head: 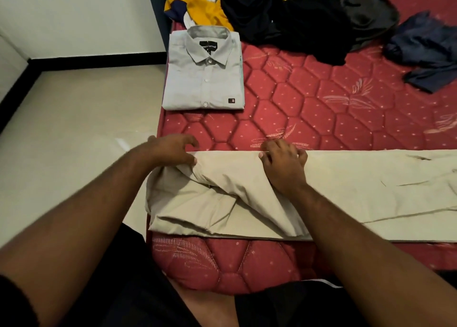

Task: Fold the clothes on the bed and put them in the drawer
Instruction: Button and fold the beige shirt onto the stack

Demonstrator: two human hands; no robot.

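Beige trousers [346, 193] lie stretched across the near edge of the red mattress [321, 99], running off to the right. Their left end is bunched and partly folded over. My left hand [173, 150] pinches the far edge of the cloth at that bunched end. My right hand [284, 163] grips the same far edge a little to the right, fingers curled over the fabric. A folded grey shirt [204, 74] lies flat farther back on the left side of the bed.
Unfolded clothes lie along the far side: a yellow and navy garment [200, 7], a black pile [291, 17], a dark grey piece [371, 12] and a navy piece [427, 49]. Pale tiled floor [74, 129] lies to the left of the bed. No drawer is in view.
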